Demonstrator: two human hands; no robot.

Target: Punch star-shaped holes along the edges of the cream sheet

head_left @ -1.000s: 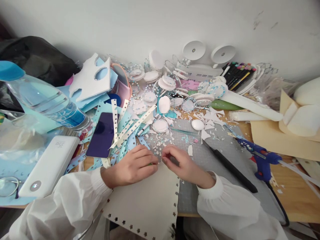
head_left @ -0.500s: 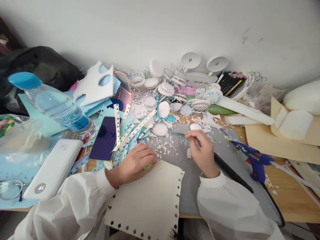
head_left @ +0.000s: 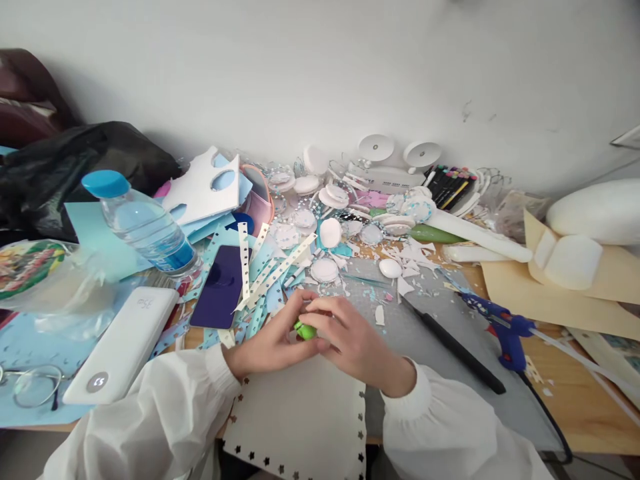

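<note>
Over the top edge of a cream sheet with star-shaped holes along its borders, both hands meet around a small green object. My left hand is closed on it from the left, partly hiding it. My right hand reaches in from the right, its curled fingers touching the same green object and the left fingertips. Thin tweezers lie on the grey mat beyond the hands. Tiny white cut-outs and a white oval piece are near them.
A phone, white power bank and bottle stand or lie at left. Punched strips and white discs crowd the back. A black-handled knife and blue glue gun lie at right.
My right hand has let go of the tweezers and moved left and down to the green object. My left hand has turned, showing more of it. The camera view has shifted.
</note>
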